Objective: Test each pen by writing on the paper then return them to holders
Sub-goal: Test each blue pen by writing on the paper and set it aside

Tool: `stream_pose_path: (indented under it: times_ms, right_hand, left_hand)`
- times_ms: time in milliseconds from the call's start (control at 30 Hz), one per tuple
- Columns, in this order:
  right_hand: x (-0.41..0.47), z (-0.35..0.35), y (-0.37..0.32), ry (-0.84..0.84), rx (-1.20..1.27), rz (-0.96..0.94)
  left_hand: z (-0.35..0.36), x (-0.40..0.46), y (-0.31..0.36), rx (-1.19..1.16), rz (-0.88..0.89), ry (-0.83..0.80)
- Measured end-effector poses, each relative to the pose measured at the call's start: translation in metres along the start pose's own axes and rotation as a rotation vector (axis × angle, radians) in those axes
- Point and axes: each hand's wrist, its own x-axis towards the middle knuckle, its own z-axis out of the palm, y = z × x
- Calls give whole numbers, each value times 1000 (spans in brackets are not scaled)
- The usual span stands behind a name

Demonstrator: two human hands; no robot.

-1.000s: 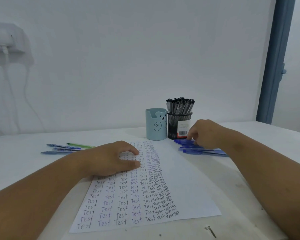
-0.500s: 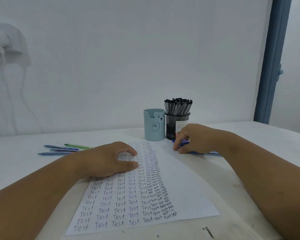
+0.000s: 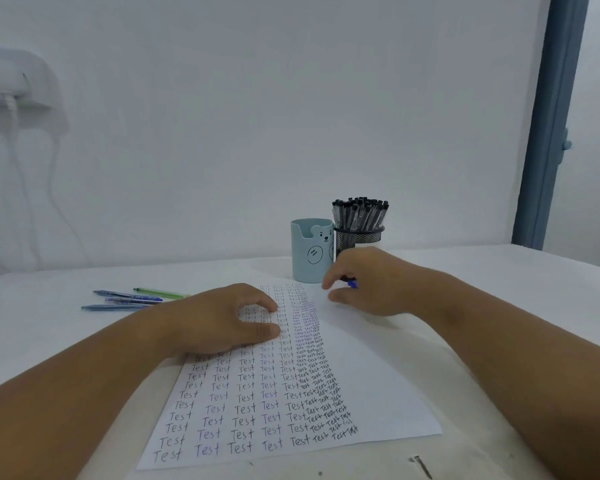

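Your left hand (image 3: 219, 320) lies palm-down, fingers loosely curled and holding nothing, on the far left of the paper (image 3: 378, 382), while your right hand (image 3: 371, 285) hovers near the holders (image 3: 310, 251), closed around a blue pen (image 3: 352, 283).

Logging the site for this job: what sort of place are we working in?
Probably a home or small-office desk against a plain wall: a white table, two pen holders, a test sheet, and a wall-mounted white unit with cables.

Home desk: pen holders (image 3: 312, 251), paper (image 3: 378, 393).
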Motion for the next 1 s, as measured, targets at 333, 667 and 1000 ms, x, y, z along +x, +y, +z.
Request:
stream_pose_path:
  times_ms: [333, 667, 1000]
  right_hand:
    - [10, 36, -63, -50, 22, -244]
    - [11, 41, -62, -72, 68, -288]
    - [10, 40, -62, -57, 90, -308]
  left_hand:
    - [-31, -2, -28, 60, -10, 312]
    - [-57, -16, -79, 204, -287, 226]
    - [-53, -14, -88, 185, -240, 323]
